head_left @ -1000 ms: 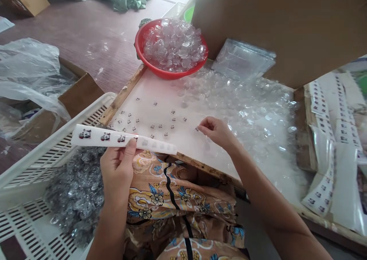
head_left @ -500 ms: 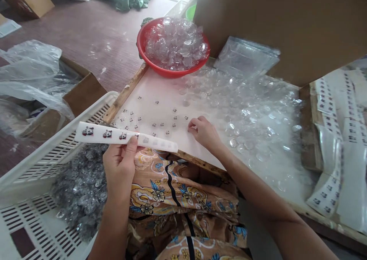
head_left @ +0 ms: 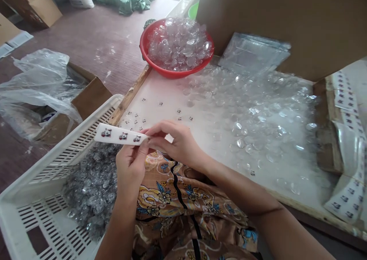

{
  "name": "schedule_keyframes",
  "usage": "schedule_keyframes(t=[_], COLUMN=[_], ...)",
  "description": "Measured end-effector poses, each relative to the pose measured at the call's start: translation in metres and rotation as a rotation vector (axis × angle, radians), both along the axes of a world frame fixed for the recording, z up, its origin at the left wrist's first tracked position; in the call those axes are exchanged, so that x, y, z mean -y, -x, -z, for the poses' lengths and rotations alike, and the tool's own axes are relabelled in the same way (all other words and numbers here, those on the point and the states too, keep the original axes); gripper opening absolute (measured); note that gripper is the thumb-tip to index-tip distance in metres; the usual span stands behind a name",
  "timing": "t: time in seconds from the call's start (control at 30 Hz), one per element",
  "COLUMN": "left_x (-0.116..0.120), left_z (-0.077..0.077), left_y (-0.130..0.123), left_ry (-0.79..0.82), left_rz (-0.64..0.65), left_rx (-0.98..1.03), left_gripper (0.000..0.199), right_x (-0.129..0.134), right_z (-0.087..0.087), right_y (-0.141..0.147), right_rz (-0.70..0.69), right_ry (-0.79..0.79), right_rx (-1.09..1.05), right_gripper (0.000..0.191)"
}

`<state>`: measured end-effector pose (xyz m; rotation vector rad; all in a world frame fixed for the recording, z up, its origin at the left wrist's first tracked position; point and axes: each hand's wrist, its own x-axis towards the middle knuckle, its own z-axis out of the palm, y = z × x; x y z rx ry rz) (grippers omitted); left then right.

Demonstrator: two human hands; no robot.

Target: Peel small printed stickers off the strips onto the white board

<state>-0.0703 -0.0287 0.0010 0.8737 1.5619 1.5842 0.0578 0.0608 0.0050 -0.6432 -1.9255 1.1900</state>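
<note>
My left hand (head_left: 132,162) pinches a white strip (head_left: 114,134) printed with small panda pictures; its left end sticks out over the white basket. My right hand (head_left: 174,139) is at the strip's right part, thumb and forefinger closed against it beside my left thumb, and it covers that end. Behind the hands, small panda stickers (head_left: 179,111) lie scattered on the white board (head_left: 163,86). Many clear domed pieces (head_left: 249,111) are spread over the board's right side.
A red bowl (head_left: 174,74) heaped with clear pieces stands at the back. On the left is a white basket (head_left: 37,176) of shiny pieces. A clear plastic box (head_left: 255,53) leans near cardboard (head_left: 286,23). Sticker strips (head_left: 345,199) lie far right.
My right hand has moved left from the board to the strip and closed on it. The view has shifted slightly, and a panda sticker now shows among the clear pieces near the front edge.
</note>
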Motion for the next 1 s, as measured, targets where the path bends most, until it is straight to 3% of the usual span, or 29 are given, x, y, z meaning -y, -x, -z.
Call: schedule_keyframes(t=[0.1,0.3,0.57,0.67,0.77,0.9,1.0], left_x=[0.004,0.008,0.008,0.009,0.008,0.007,0.007], left_z=[-0.003,0.002,0.025,0.030,0.034,0.036,0.036], left_y=[-0.003,-0.022,-0.064,-0.074,-0.081,-0.083,-0.083], left_ry=[0.004,0.027,0.061,0.082,0.095,0.103,0.108], left_rz=[0.038,0.155,0.182,0.182,0.213,0.246,0.242], left_rx=[0.025,-0.026,0.099,0.180,0.244,0.300,0.323], left_gripper=[0.037,0.048,0.028,0.027,0.024,0.022,0.022], right_x=[0.007,0.014,0.020,0.002,-0.025,-0.052,-0.058], right_z=[-0.002,0.002,0.002,0.019,0.046,0.078,0.084], right_y=[0.005,-0.024,-0.074,-0.111,-0.146,-0.166,-0.162], right_rz=[0.073,0.128,0.146,0.358,0.594,0.563,0.535], right_ry=[-0.043,-0.165,0.020,0.129,0.235,0.293,0.290], right_rx=[0.000,0.010,0.021,0.030,0.204,0.488,0.622], right_gripper=[0.011,0.009,0.007,0.005,0.011,0.014,0.011])
